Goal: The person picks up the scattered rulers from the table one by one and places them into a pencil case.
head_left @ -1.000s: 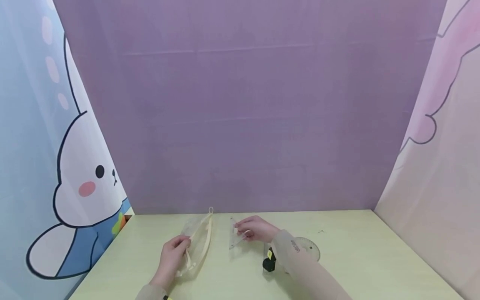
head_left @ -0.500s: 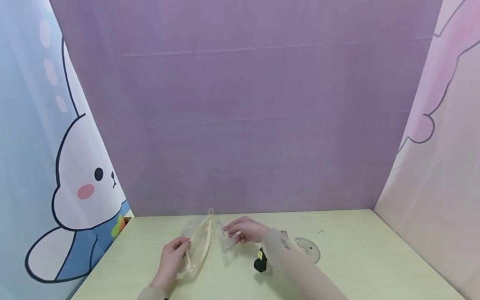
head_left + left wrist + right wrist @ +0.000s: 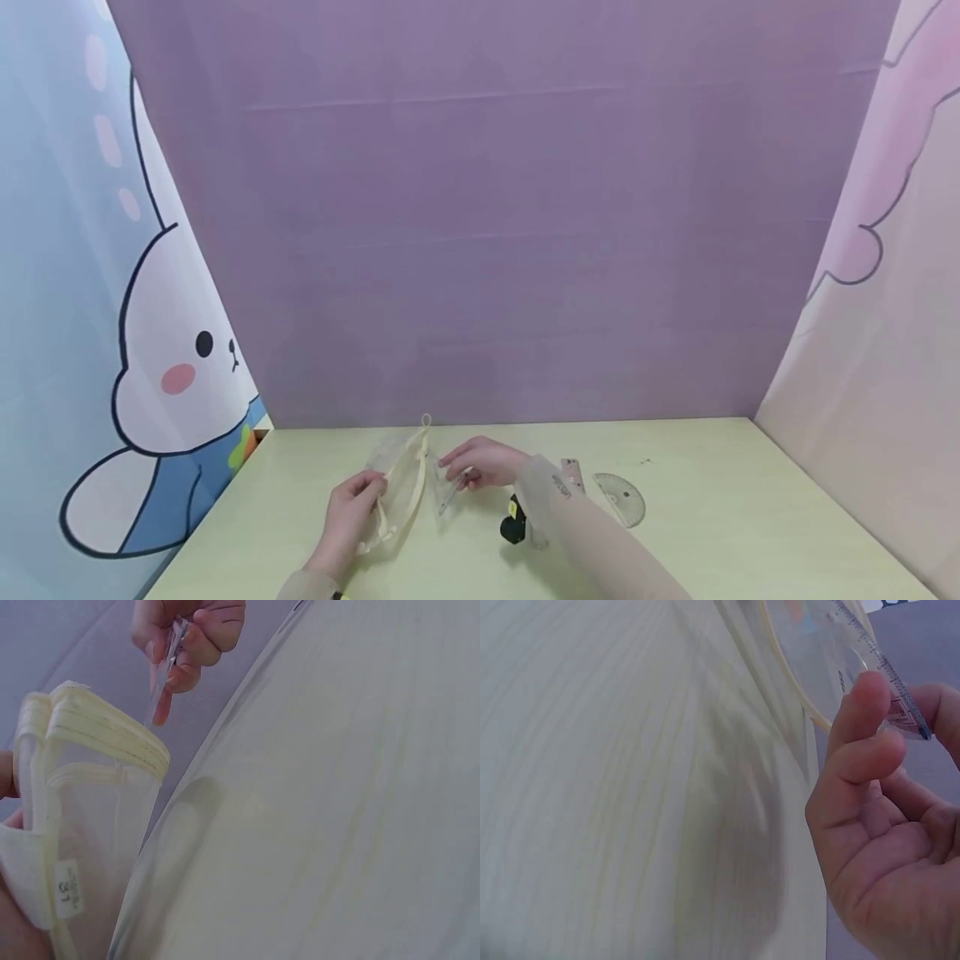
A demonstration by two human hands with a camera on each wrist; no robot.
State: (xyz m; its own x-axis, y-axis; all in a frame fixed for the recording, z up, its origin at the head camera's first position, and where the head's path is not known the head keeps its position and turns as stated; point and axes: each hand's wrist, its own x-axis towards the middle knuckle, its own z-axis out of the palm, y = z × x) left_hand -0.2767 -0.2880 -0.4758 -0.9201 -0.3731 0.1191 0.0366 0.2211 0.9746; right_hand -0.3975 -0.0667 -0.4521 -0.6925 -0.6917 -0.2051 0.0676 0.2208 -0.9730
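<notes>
A see-through mesh pouch (image 3: pixel 408 496) with cream trim and a small loop at its far end stands above the table, its mouth gaping toward the right. My left hand (image 3: pixel 354 510) grips the pouch by its near-left edge. In the left wrist view, a small white tag (image 3: pixel 69 889) shows on the pouch's side. My right hand (image 3: pixel 483 463) pinches a clear set square (image 3: pixel 447 493) between thumb and fingers, right beside the pouch's opening. The right wrist view has the set square's marked edge (image 3: pixel 889 671) overlapping the pouch's zipper edge.
On the pale wooden table (image 3: pixel 750 533), a clear protractor (image 3: pixel 621 500) lies to the right of my right forearm. A clear ruler (image 3: pixel 572 472) lies partly hidden behind the sleeve. A purple cloth backdrop (image 3: pixel 480 250) rises behind the table's far edge.
My right hand has moved left with the set square, bringing it up to the pouch's mouth. The ruler has come into view beyond the sleeve. My left hand keeps its hold on the pouch.
</notes>
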